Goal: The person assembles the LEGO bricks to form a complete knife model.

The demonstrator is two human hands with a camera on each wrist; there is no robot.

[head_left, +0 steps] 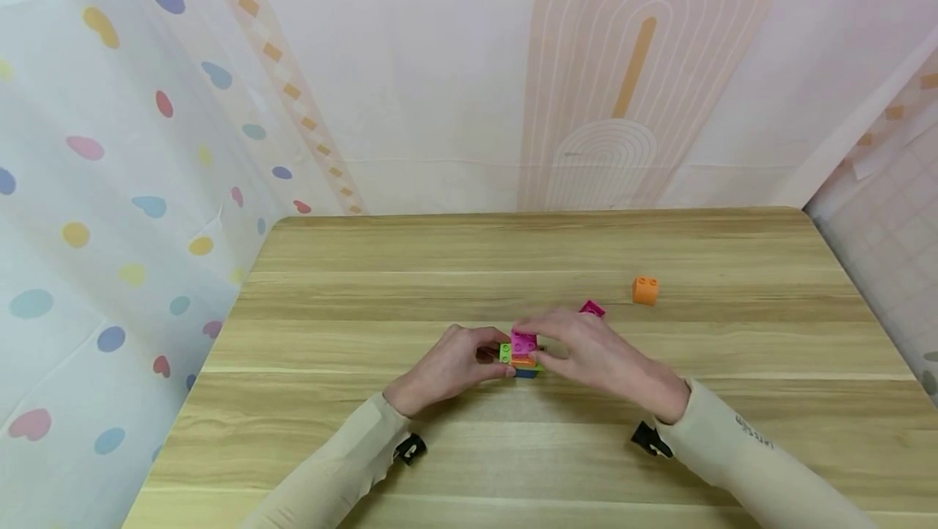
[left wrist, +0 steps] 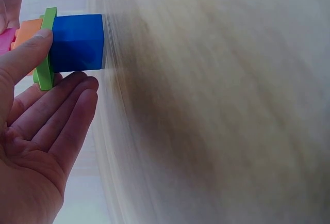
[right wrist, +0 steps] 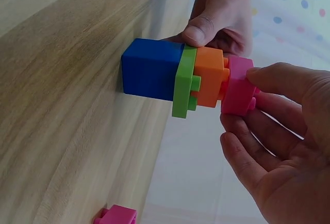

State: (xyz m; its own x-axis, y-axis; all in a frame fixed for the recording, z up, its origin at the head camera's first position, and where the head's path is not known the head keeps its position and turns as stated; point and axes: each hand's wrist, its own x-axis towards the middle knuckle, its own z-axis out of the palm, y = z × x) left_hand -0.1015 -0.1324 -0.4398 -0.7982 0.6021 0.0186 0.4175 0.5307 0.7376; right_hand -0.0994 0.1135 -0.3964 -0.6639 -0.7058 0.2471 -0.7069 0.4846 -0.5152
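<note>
In the middle of the table a small stack of toy building blocks stands upright, with a blue block at the bottom. A wider, flat green plate lies on the blue one, and an orange block on the plate. My left hand pinches the stack at the green plate, thumb on the near side. Between thumb and fingers, my right hand grips a pink block over the orange one. That pink block is slightly tilted, and orange studs show in the gap below it.
Just beyond my right hand, a second pink block lies on the wooden table, partly hidden by the hand. Farther back and right sits a loose orange block. Patterned curtains hang behind the table and to its left.
</note>
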